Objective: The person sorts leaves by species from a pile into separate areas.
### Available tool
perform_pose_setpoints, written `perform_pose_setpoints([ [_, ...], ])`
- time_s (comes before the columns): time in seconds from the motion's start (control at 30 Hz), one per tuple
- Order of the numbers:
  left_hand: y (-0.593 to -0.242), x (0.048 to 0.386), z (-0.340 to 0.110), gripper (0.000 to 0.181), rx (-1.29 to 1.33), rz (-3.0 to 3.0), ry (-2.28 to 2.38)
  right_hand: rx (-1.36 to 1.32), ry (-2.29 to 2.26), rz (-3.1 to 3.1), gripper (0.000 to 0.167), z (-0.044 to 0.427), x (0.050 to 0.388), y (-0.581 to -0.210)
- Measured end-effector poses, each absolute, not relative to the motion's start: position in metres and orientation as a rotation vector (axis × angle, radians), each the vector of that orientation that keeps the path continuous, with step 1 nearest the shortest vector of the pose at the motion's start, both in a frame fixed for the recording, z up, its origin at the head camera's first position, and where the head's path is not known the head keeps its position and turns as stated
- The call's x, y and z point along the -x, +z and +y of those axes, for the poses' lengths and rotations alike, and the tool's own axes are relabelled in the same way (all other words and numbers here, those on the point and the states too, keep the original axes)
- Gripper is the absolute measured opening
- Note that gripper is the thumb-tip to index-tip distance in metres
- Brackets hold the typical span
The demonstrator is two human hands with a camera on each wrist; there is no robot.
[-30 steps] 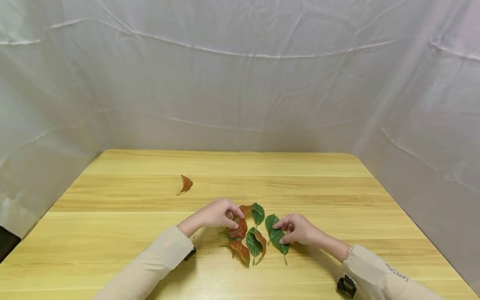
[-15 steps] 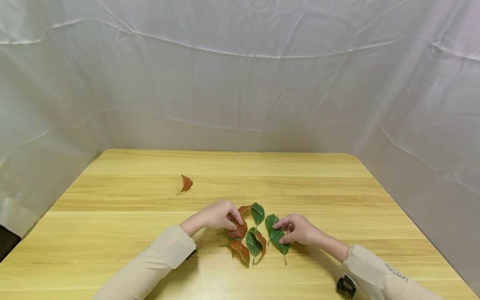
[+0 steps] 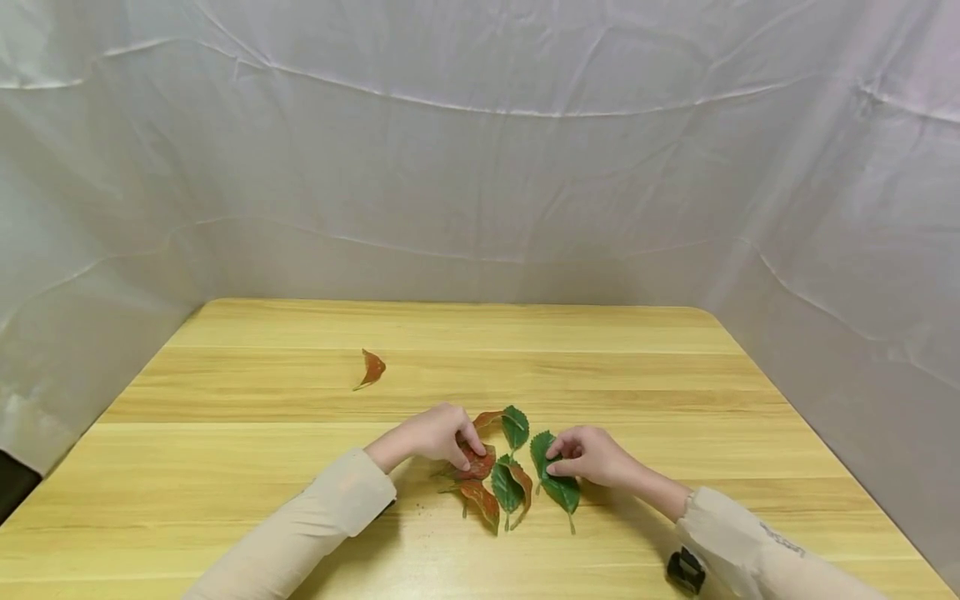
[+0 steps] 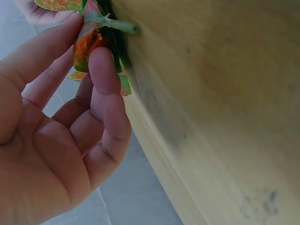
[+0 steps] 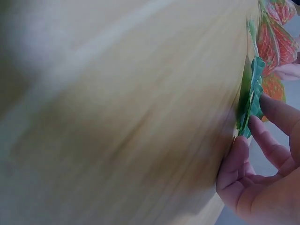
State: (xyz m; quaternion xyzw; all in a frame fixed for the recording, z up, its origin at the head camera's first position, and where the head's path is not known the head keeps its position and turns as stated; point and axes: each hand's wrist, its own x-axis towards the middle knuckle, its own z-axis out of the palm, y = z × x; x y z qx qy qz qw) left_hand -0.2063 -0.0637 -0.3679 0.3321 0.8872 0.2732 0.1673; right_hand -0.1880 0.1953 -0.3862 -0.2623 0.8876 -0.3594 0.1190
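My left hand [image 3: 437,435] reaches in from the left, with thumb and fingers around a curled red leaf [image 3: 480,463]. The left wrist view has this red-orange leaf [image 4: 86,49] between the fingertips, its pale stem pointing outward. On the right, my right hand [image 3: 596,457] rests its fingertips on a pair of overlapping green leaves [image 3: 561,492], thumb and forefinger slightly apart. From the right wrist, the fingers touch the edge of a green leaf [image 5: 255,91]. Another red leaf [image 3: 480,504] lies just below the left hand. The left fingers partly cover what lies beneath them.
Between the hands lie a green leaf with a reddish one [image 3: 507,483] and, farther back, another green leaf [image 3: 515,427] beside a reddish leaf [image 3: 489,418]. A lone red leaf [image 3: 372,367] sits farther left on the wooden table [image 3: 637,358]. Pale sheeting [image 3: 480,183] surrounds the table.
My left hand has shifted slightly right and toward me, the red leaf moving a little with it. My right thumb has slid left and up over the green leaves, which shifted slightly.
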Motion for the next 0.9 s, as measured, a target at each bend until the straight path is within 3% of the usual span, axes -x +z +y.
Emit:
perform_pose_setpoints([
  [0.13,-0.3693,0.2069,-0.0622,0.02,-0.927,2.534,0.752,0.755,-1.048,2.636,0.015,0.1929,0.1886,-0.3862],
  [0.47,-0.3726,0.2078,-0.0616,0.021,-0.928,2.529,0.742,0.646,-0.989,2.755,0.038,0.188,0.1932,-0.3881],
  [0.9,-0.3712,0.2083,-0.0617,0.023,-0.899,2.521,0.697,0.599,-0.982,2.73,0.038,0.1875,0.1958,-0.3855],
])
